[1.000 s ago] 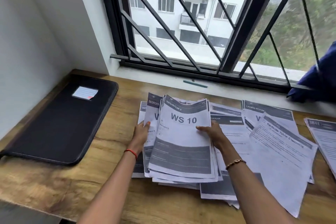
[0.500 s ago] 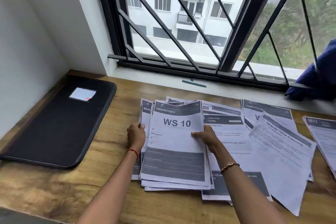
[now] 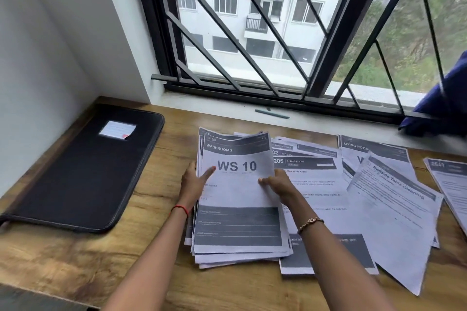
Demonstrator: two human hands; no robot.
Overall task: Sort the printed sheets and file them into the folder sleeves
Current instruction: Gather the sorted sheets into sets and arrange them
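A stack of printed sheets [image 3: 237,222], topped by a page reading "WASHROOM 2 / WS 10", lies on the wooden table [image 3: 63,260]. My left hand [image 3: 193,183] holds the stack's left edge with the thumb lying over the top page. At the right edge, my right hand [image 3: 278,184] grips it with curled fingers. More loose sheets [image 3: 318,184] are spread out to the right, one headed "Bedside Table Cleaning" [image 3: 394,207]. The black zip folder [image 3: 83,174] lies closed at the left, apart from the papers.
A green pen [image 3: 271,113] lies on the white window sill behind the papers. A blue cloth [image 3: 442,106] hangs at the far right of the sill. Another sheet [image 3: 452,184] sits at the table's right edge. A white wall borders the left.
The fanned sheets under "WS 10" have been drawn together into a squarer stack and shifted a little left. Both hands now sit tighter against its two side edges.
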